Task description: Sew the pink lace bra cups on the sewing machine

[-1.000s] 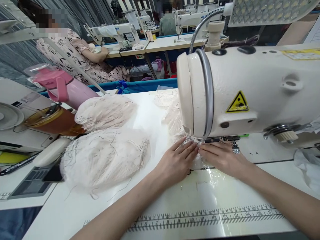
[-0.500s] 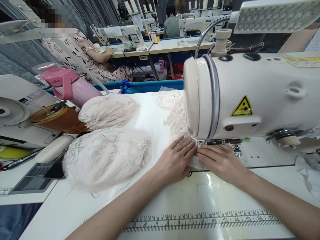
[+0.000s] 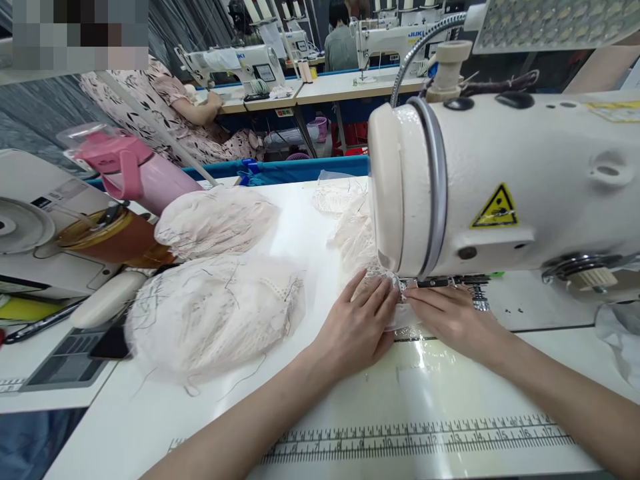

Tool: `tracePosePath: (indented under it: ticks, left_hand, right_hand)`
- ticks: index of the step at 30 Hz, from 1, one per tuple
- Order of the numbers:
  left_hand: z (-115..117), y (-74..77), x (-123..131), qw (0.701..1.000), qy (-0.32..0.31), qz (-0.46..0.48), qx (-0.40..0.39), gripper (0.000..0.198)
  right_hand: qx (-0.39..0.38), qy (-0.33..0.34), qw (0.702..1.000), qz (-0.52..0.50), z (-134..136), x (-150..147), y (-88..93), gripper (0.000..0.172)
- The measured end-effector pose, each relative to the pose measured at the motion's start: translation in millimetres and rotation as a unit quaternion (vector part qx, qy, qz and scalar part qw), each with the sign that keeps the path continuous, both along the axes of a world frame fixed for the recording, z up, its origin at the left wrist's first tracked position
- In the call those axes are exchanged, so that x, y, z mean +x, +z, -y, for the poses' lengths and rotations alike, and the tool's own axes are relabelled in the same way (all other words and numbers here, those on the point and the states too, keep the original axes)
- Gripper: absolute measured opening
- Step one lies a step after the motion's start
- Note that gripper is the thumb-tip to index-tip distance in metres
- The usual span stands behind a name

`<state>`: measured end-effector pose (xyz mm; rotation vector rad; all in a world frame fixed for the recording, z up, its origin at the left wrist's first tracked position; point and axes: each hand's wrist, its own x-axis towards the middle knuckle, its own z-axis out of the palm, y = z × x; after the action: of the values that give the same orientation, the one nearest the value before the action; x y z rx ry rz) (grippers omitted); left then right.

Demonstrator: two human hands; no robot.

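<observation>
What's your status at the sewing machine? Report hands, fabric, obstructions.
Left hand palm-down on lace fabric. Right hand close beside it, near machine head. Lace fabric partly hidden behind machine head. Fabric piles to the left, apart from both hands.

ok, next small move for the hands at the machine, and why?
Probably a slight nudge of the lace fabric away from the body, palms low. The left hand lies on it with fingers extended, the right hand's fingertips are close by, just under the sewing machine's head, and fabric already lies beyond them. The needle is hidden, so I'd keep it small.
</observation>
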<state>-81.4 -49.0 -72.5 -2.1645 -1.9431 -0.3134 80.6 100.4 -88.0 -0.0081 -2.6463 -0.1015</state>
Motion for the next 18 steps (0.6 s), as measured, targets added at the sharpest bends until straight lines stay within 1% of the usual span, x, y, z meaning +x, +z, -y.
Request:
tracePosePath:
  ticks: [5,9,12,16,18]
  left_hand:
    - [0.8,-0.3,0.7,1.0,-0.004,0.0,0.006,0.044]
    - [1.0,0.6,1.5,1.0,-0.005,0.004,-0.004,0.043]
    - [0.7,1.6,2.0,1.0,-0.003,0.001,-0.007,0.043]
    - [-0.4,2.6,1.6,1.0,0.0,-0.006,-0.002,0.042]
    - [-1.2,2.6,1.2,1.0,0.004,-0.012,0.003,0.041]
  right_hand:
    - [0.017,-0.015,1.0,-0.004,-3.3,0.7,-1.2,0.027]
    - [-0.004,0.002,1.0,0.011,-7.9,-0.6,-2.3,0.028]
    - [-0.02,-0.002,1.0,0.004,-8.9,-1.8,-0.8,0.027]
    - [0.002,-0.01,1.0,-0.021,-6.9,-1.9,2.7,0.025]
    - [-0.002,-0.012,1.0,-0.022,-6.6,-1.0,3.2,0.027]
